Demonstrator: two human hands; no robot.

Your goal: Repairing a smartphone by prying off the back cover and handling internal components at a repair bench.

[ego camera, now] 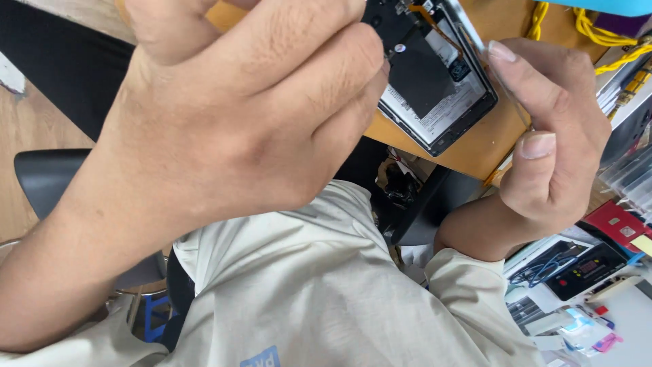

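Note:
An opened black phone [435, 81] lies with its back off on an orange-brown table top [475, 146], showing dark inner parts and a thin orange ribbon. My left hand [238, 115] fills the middle of the view, its fingers curled tight, with the fingertips pressed at the phone's inner left side. Anything between those fingers is hidden. My right hand [550, 136] is at the phone's right edge. Its forefinger and thumb pinch a thin clear sheet [506, 92] that stands on edge along the phone.
Yellow cables [591, 27] and a teal object [611, 5] lie at the top right. A red box [614, 224], a black device with a small display [587, 268] and small packets sit lower right. A black chair [47, 177] stands on the wooden floor at left.

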